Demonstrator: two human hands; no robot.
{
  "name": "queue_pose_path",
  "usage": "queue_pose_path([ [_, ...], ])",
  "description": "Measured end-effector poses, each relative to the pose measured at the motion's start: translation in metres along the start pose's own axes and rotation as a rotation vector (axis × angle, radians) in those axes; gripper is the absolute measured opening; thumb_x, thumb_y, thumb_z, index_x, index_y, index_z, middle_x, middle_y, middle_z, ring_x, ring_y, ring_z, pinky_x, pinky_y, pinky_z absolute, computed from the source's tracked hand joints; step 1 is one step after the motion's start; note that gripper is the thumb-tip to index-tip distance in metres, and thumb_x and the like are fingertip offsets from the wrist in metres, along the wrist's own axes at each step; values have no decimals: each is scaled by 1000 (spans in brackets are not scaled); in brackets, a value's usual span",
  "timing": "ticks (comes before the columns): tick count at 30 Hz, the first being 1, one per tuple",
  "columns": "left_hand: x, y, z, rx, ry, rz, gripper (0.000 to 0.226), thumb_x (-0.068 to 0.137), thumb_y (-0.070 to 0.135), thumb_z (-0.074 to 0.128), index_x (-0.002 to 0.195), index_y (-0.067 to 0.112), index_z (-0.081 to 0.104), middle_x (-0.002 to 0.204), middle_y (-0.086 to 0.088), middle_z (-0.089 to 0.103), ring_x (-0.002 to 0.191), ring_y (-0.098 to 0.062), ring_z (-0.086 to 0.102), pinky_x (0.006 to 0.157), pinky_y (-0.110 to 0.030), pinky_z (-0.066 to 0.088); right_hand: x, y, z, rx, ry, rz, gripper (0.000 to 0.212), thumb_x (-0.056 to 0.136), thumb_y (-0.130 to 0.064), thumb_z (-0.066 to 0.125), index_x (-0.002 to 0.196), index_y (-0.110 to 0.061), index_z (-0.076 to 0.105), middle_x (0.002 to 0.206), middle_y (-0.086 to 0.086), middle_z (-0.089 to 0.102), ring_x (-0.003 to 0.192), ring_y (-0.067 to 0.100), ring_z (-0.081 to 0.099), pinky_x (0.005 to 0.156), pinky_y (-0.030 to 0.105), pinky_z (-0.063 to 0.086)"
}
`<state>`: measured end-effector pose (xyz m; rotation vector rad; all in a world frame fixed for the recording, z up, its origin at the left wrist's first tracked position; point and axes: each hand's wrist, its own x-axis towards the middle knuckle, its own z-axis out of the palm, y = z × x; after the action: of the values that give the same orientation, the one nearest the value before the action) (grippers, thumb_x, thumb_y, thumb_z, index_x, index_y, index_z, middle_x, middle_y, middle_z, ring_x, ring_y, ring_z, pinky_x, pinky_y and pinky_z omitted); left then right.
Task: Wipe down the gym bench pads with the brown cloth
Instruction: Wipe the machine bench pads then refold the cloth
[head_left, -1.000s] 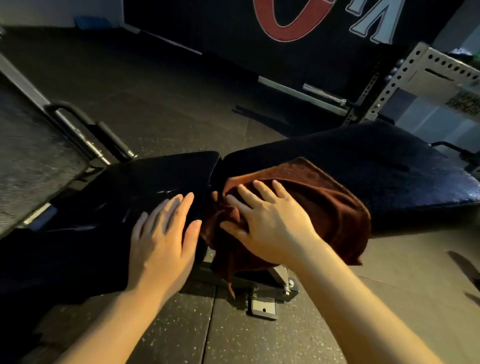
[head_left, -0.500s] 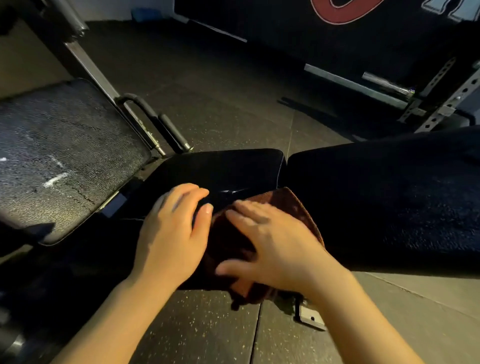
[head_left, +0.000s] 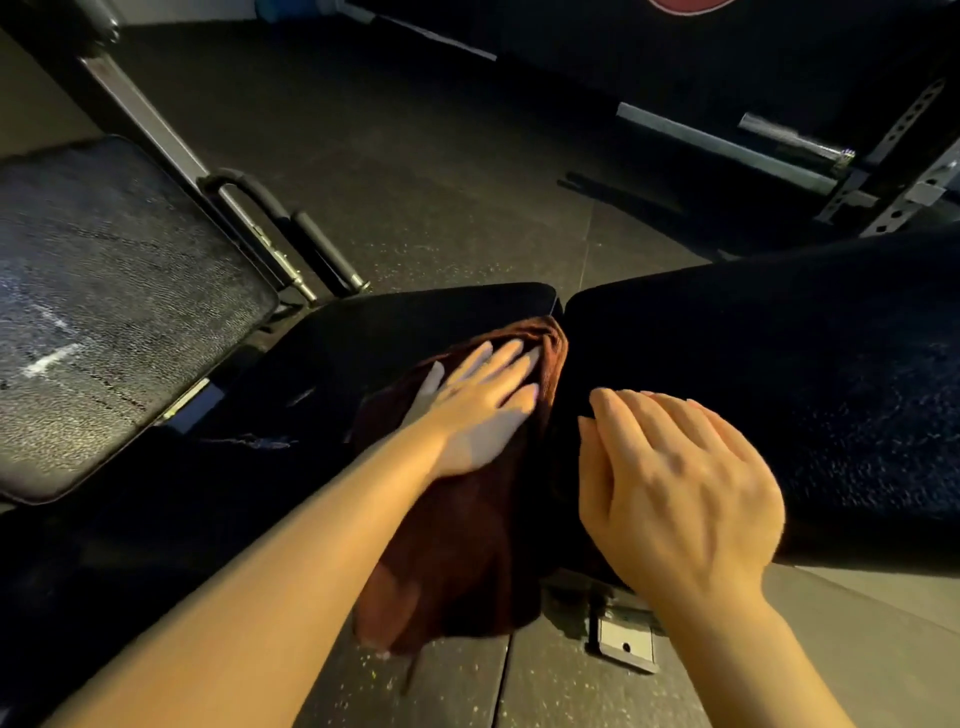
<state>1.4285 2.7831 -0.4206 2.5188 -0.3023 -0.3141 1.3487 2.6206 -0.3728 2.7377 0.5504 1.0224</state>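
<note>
A: Cloth position?
B: Brown cloth (head_left: 467, 519) lies on the seat pad (head_left: 395, 332), its top edge bunched at the gap beside the back pad (head_left: 779, 374); its lower end hangs over the pad's near edge above the floor (head_left: 415, 156).

A: Left hand?
B: Left hand (head_left: 478, 410) lies flat on the cloth, fingers straight, pressing, not gripping. Blurred.

A: Right hand?
B: Right hand (head_left: 675, 493) rests on the back pad's near corner, just beside the cloth, fingers relaxed, grasping nothing. Contact with the cloth: cannot tell.

A: Surroundings?
B: Second, worn pad (head_left: 104, 312) at left; a metal foot plate (head_left: 626, 644) below the bench; a rack upright (head_left: 904, 176) at far right.
</note>
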Motion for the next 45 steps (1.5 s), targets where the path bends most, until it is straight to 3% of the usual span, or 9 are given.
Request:
queue_pose_path([
  [6, 30, -13, -6, 56, -17, -5, 52, 107, 44, 19, 156, 40, 0, 166, 13, -9, 152, -12, -13, 121, -54, -7, 3, -2, 1, -81, -43, 29, 31, 98, -29, 44, 87, -14, 69, 84, 7, 69, 82, 29, 67, 74, 37, 50],
  [12, -47, -17, 10, -139, 34, -26, 47, 91, 72, 13, 132, 60, -4, 160, 27, -10, 148, 4, -15, 122, -37, -11, 1, -1, -1, -55, -91, 2, 42, 101, -34, 37, 83, -15, 70, 84, 7, 69, 83, 29, 66, 77, 38, 51],
  [16, -115, -29, 32, -130, 53, 6, 81, 66, 94, 15, 134, 55, -3, 143, 46, -23, 133, 23, -25, 116, -20, -15, -13, -1, 1, -8, -46, -93, 48, 99, -40, 39, 104, -8, 75, 107, 17, 73, 106, 38, 67, 92, 48, 52],
  [21, -134, -15, 41, -168, 76, -27, 48, 92, 73, 23, 127, 54, -3, 135, 48, -20, 122, 34, -24, 113, -13, -6, -22, 1, 7, 12, 86, -145, 45, 100, -35, 42, 104, -5, 76, 109, 18, 73, 107, 38, 67, 92, 47, 52],
  [24, -109, -9, 33, -211, 105, -38, 57, 83, 65, 17, 135, 47, 5, 142, 44, -12, 132, 26, -17, 110, -7, -11, -18, 3, 13, 2, 159, -136, 41, 101, -32, 45, 99, -6, 77, 105, 17, 74, 104, 37, 69, 90, 45, 54],
  [28, -52, -17, 15, -55, -3, -153, 48, 100, 57, 24, 136, 50, -6, 159, 27, -13, 148, 1, -15, 122, -42, -9, -19, 5, 20, -11, 243, -173, 37, 100, -28, 49, 96, -6, 78, 102, 16, 75, 100, 33, 71, 85, 41, 56],
  [30, -24, -23, 7, -44, -2, -178, 54, 102, 55, 25, 145, 48, -6, 163, 21, -13, 150, -5, -13, 122, -48, -7, -18, 7, 22, -35, 281, -205, 35, 99, -28, 52, 95, -6, 78, 101, 14, 75, 98, 31, 72, 82, 38, 56],
  [38, 4, -43, 4, -86, 45, -188, 60, 101, 61, 23, 155, 44, 4, 165, 17, -7, 152, -8, -10, 120, -51, -9, -16, 6, 22, -42, 267, -204, 37, 100, -30, 49, 96, -8, 78, 103, 11, 75, 98, 28, 72, 82, 38, 56],
  [45, -85, -61, 19, -188, 58, -111, 66, 80, 80, 16, 141, 57, 1, 157, 32, -12, 147, 2, -18, 120, -35, -12, -18, 5, 21, -34, 299, -233, 35, 100, -25, 50, 98, -4, 78, 103, 18, 74, 98, 31, 72, 85, 40, 57],
])
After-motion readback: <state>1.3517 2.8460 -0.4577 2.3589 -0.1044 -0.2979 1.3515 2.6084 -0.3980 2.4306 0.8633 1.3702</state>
